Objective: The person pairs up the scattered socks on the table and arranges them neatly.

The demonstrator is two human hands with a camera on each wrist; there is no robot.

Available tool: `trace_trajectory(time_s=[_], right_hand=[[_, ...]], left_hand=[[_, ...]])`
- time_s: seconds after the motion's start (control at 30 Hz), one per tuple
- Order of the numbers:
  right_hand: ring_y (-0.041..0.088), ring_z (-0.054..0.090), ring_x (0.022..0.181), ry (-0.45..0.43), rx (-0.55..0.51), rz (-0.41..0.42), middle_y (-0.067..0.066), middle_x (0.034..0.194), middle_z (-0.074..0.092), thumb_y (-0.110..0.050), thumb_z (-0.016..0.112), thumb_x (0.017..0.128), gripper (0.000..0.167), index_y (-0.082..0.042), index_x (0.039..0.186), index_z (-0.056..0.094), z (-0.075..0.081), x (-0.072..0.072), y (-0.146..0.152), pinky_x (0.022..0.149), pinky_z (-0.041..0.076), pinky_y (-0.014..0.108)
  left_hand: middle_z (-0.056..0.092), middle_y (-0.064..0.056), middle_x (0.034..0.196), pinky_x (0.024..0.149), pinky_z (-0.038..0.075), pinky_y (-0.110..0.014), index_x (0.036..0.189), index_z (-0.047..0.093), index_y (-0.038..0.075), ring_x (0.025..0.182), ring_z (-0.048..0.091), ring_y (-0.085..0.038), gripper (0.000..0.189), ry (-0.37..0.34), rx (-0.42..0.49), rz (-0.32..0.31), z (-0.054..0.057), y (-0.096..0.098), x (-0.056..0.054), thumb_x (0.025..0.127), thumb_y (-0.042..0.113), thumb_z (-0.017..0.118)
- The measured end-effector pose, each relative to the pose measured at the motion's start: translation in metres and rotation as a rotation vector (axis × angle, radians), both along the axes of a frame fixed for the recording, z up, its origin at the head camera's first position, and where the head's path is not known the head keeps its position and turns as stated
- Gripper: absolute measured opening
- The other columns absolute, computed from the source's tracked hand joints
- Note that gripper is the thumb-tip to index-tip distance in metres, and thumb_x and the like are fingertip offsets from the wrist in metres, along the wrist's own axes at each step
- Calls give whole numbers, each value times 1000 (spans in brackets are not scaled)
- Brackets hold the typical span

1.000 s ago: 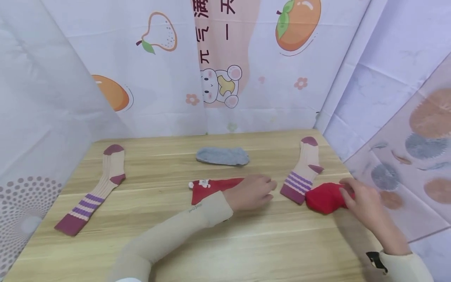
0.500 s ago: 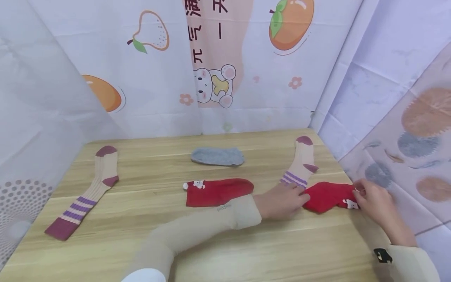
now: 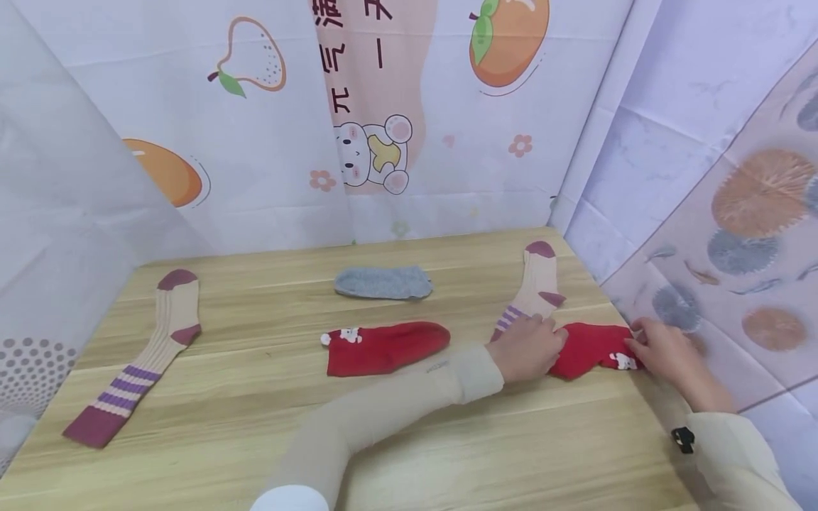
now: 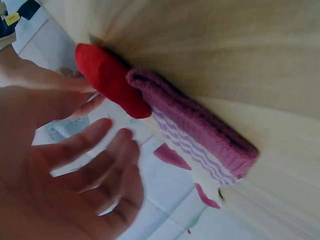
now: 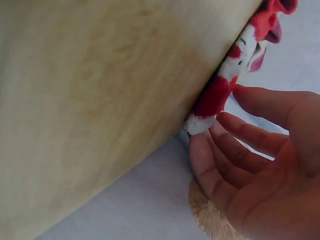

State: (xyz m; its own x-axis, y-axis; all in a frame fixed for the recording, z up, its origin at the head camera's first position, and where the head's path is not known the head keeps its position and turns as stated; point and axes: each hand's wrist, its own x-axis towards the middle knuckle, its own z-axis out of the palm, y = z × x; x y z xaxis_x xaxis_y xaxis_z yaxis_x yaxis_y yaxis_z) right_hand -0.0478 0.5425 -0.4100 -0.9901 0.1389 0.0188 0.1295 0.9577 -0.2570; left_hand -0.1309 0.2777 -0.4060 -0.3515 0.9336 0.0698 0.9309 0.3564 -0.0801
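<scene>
A red sock (image 3: pixel 580 348) with a white animal figure near its cuff lies at the table's right edge. My right hand (image 3: pixel 667 358) pinches its cuff end; in the right wrist view the thumb and fingers (image 5: pixel 232 162) meet the red and white cuff. My left hand (image 3: pixel 527 349) is beside the sock's other end, over the cuff of a cream sock (image 3: pixel 533 284) with purple stripes. In the left wrist view its fingers (image 4: pixel 120 170) are loosely bent, with nothing between them. A second red sock (image 3: pixel 386 348) lies flat near the left forearm.
A grey sock (image 3: pixel 383 282) lies near the back of the wooden table (image 3: pixel 255 426). Another striped cream sock (image 3: pixel 134 362) is at the left. A printed curtain (image 3: pixel 268 199) stands behind, and more cloth hangs at both sides.
My left hand has moved right, from the middle red sock to the right one. The right red sock's cuff and white figure now show; my right hand stays at that end.
</scene>
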Motion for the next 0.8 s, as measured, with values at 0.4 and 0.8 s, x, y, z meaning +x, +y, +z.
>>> trace_trajectory(time_s=[0.4, 0.8], right_hand=[[36, 58, 73, -110, -56, -16, 24, 82, 64, -4, 70, 84, 20, 13, 91, 61, 5, -6, 4, 67, 50, 52], [25, 51, 63, 22, -50, 13, 7, 70, 55, -4, 66, 86, 13, -1, 84, 53, 6, 8, 2, 55, 38, 35]], left_hand=[[60, 8, 81, 58, 45, -23, 91, 65, 20, 69, 52, -9, 5, -215, -59, 88, 1, 10, -7, 89, 23, 69], [58, 9, 83, 62, 44, -18, 104, 60, 18, 75, 53, -5, 17, -427, -91, 90, 3, 7, -11, 90, 18, 71]])
